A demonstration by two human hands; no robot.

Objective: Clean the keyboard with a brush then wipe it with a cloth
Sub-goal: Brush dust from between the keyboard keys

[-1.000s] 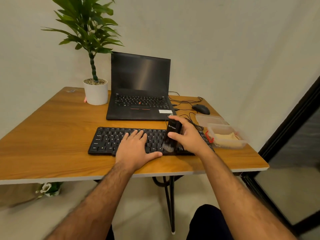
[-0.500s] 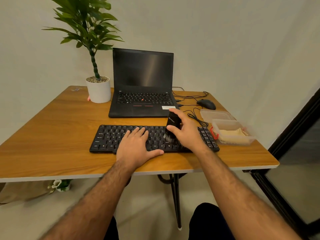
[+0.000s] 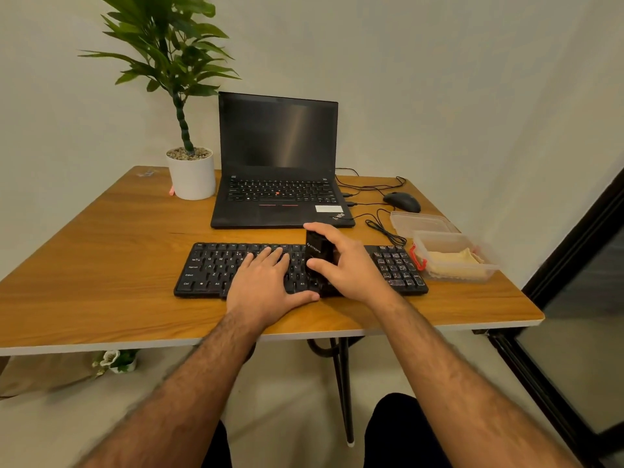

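A black keyboard [image 3: 209, 266] lies across the wooden table [image 3: 101, 251], near its front edge. My left hand [image 3: 266, 285] lies flat on the keys at the middle, fingers straight. My right hand [image 3: 347, 265] grips a black brush [image 3: 317, 253] upright over the keys just right of centre; its bristles are hidden against the dark keys. A yellow cloth [image 3: 452, 261] sits in a clear plastic box [image 3: 486, 265] at the right end of the keyboard.
An open black laptop [image 3: 277, 163] stands behind the keyboard, a white potted plant [image 3: 190, 172] to its left. A black mouse [image 3: 401, 201] and loose cables [image 3: 381, 224] lie at the back right, beside the box's clear lid [image 3: 422, 221].
My right hand has drawn the brush down the keys towards the front edge. My left hand has stayed flat on the keyboard. The camera has shifted slightly.
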